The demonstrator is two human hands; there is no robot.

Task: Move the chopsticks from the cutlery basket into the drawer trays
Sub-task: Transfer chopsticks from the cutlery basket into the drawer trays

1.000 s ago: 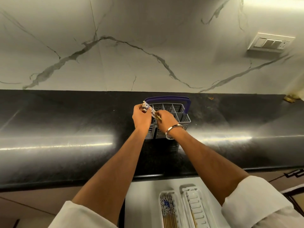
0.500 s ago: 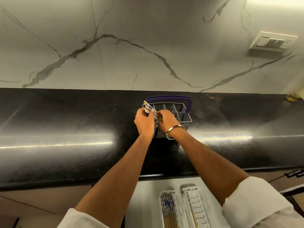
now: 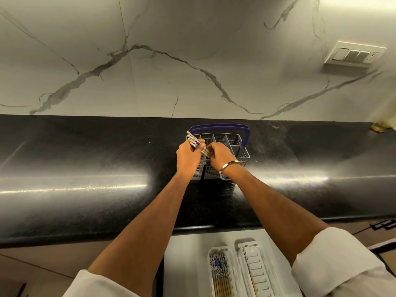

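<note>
The basket (image 3: 218, 155) stands on the black counter (image 3: 85, 168), and everything here is placed from it. Over its near-left corner the left hand (image 3: 188, 156) grips a small bundle of chopsticks (image 3: 192, 140), fingers curled round the shafts, the patterned blue-and-white ends sticking out up and left past the basket's rim. Just right of it, over the basket's near side, the right hand (image 3: 220, 156) curls its fingers onto what seems to be the lower part of the same bundle; the exact pinch is hidden behind the knuckles. Both hands are thus clamped on the sticks, nearly touching each other.

The step in hand looks like gathering and squaring the bundle before carrying it off. To do it well, the left hand should keep a firm wrap while the right evens the ends, so none slides back through the grid.

Below the basket, past the counter edge, the open drawer (image 3: 184, 264) holds two trays: the left tray (image 3: 211, 275) already carries a row of chopsticks, the right tray (image 3: 265, 273) only one or two. The bundle should be lowered lengthwise, in line with those already laid.
</note>
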